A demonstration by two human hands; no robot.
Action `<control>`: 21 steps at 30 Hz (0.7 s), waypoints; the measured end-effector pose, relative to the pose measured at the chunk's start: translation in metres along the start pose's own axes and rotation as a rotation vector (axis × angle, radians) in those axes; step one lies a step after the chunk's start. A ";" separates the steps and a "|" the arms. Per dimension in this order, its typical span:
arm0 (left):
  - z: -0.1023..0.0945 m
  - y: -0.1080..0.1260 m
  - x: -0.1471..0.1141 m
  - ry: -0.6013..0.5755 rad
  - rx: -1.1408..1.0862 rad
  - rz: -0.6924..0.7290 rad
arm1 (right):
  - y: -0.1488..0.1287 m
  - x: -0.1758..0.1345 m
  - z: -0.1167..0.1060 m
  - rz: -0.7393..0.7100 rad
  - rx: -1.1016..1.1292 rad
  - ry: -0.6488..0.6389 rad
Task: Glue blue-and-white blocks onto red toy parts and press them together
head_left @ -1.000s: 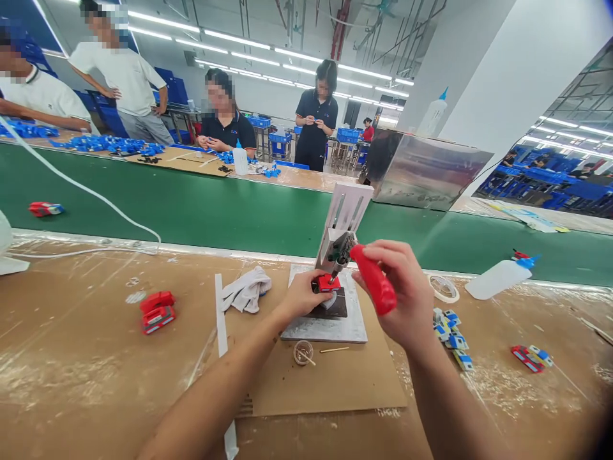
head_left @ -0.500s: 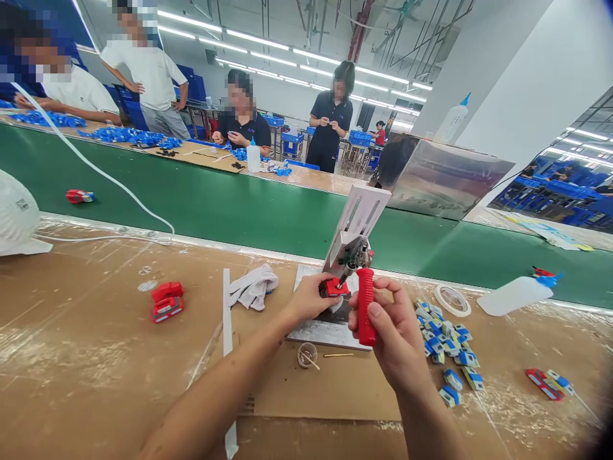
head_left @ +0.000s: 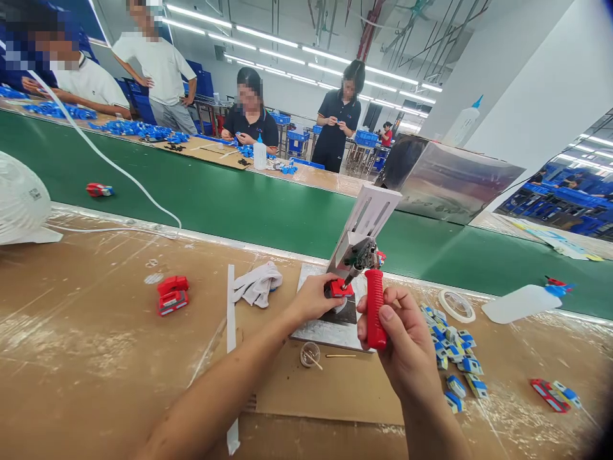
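My left hand (head_left: 316, 297) is closed on a small red plastic part (head_left: 341, 288), which sits under the plunger tip of a toggle clamp (head_left: 363, 255). The clamp is bolted to a slotted metal upright (head_left: 366, 214) on a flat metal base (head_left: 325, 335). Wrapped around the clamp's red ribbed handle (head_left: 376, 310) are the fingers of my right hand (head_left: 407, 332). The plunger appears to touch the red part's top. My left fingers hide some of the part and of what lies beneath it.
Right of the fixture lie a pile of blue-and-white pieces (head_left: 453, 345), a tape roll (head_left: 456, 306) and a white bottle (head_left: 520, 305). Left are a white glove (head_left: 258, 283) and red parts (head_left: 173, 296). A small cup (head_left: 310, 354) stands in front. Behind runs a green belt (head_left: 230, 211); several people work beyond.
The whole view has shifted slightly to the right and tilted a little. Both hands keep their grips, and the handle looks nearly the same relative to the fixture.
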State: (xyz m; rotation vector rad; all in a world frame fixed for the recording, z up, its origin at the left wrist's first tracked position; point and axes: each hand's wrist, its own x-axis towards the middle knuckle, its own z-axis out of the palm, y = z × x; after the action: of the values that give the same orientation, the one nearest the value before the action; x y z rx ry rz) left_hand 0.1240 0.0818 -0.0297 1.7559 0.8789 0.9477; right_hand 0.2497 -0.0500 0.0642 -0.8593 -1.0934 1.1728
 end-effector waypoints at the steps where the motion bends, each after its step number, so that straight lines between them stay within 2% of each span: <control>1: 0.000 0.000 0.000 0.002 -0.002 0.001 | -0.001 0.000 0.001 0.004 0.004 0.002; 8: 0.001 0.002 0.001 -0.005 -0.017 0.002 | -0.002 -0.001 -0.001 0.005 -0.011 0.034; 15: 0.002 -0.003 0.003 0.002 -0.007 0.002 | 0.012 -0.003 -0.012 0.074 -0.005 0.043; 21: 0.002 -0.003 0.002 0.003 0.001 0.003 | 0.000 -0.003 -0.015 0.121 -0.170 -0.039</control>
State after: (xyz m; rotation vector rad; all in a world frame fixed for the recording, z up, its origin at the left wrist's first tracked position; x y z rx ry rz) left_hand 0.1261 0.0838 -0.0322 1.7578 0.8790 0.9524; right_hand 0.2642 -0.0525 0.0593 -1.0500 -1.1999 1.2124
